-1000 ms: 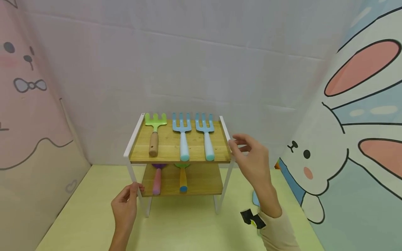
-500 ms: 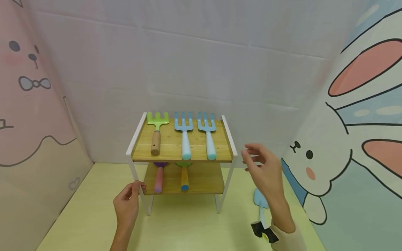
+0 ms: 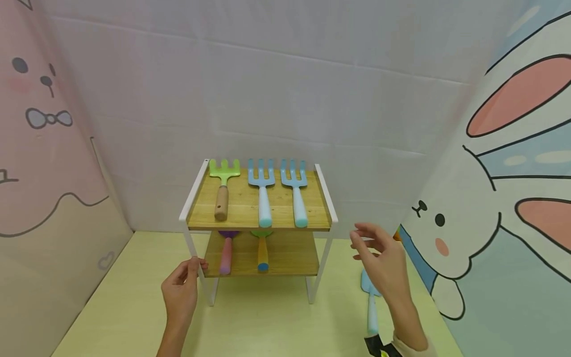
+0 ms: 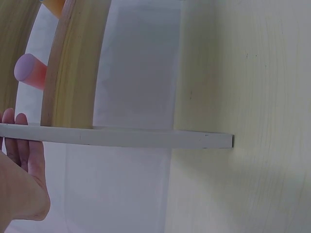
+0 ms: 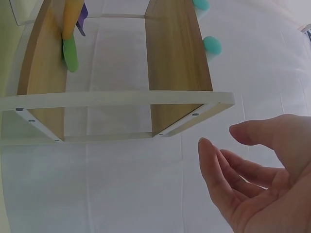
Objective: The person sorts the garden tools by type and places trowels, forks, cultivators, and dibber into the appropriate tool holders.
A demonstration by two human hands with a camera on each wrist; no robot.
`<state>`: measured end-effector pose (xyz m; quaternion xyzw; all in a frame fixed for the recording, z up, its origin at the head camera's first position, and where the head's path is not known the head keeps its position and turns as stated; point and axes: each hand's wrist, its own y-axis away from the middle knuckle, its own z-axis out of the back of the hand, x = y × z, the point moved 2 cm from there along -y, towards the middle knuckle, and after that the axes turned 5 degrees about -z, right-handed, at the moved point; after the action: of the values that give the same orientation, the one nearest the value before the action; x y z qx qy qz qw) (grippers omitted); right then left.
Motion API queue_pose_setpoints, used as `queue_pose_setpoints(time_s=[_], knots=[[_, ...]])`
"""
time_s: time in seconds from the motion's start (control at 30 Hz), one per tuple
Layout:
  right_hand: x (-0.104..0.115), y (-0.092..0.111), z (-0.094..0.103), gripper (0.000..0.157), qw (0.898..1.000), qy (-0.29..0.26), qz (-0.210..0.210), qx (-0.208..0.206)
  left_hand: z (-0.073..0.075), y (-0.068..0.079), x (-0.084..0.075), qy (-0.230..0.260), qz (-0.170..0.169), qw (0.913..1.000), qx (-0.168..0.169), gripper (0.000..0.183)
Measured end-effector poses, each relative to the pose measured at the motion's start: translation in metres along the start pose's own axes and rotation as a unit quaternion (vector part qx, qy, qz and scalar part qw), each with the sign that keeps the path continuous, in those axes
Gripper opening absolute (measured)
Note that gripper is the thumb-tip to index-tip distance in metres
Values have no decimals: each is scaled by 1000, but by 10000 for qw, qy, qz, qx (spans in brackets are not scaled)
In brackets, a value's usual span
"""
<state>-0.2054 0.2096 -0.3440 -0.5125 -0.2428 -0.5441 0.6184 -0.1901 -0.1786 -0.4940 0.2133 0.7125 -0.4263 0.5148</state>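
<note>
A two-tier wooden shelf with white metal frame (image 3: 325,193) stands on the pale table. My left hand (image 3: 180,287) grips its left front leg (image 4: 146,138), fingers behind it at the height of the lower board. My right hand (image 3: 385,258) is in the air right of the shelf, fingers loosely bent around nothing. On the top board lie a green hand fork (image 3: 221,198) with a wooden handle and two light blue hand forks (image 3: 264,203). The lower board carries a pink-handled tool (image 3: 226,255) with a purple head and an orange-handled tool (image 3: 262,253) with a green head.
A light blue toy shovel (image 3: 372,307) lies on the table (image 3: 258,327) to the right, below my right hand and partly covered by the black wrist strap (image 3: 373,343). White cloth (image 3: 285,99) hangs behind; a rabbit-printed sheet (image 3: 490,267) borders the right side.
My right hand has left the shelf's right upper edge and moved right and down. More of the blue shovel shows. My left hand stays on the leg; the head view shifted slightly.
</note>
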Motion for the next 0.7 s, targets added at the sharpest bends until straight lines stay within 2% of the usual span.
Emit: queue_pose_setpoints(time_s=[0.7], knots=[[-69, 30, 6, 27, 9936, 346, -1079, -32, 1, 0, 2, 41, -55, 10000, 24, 25]])
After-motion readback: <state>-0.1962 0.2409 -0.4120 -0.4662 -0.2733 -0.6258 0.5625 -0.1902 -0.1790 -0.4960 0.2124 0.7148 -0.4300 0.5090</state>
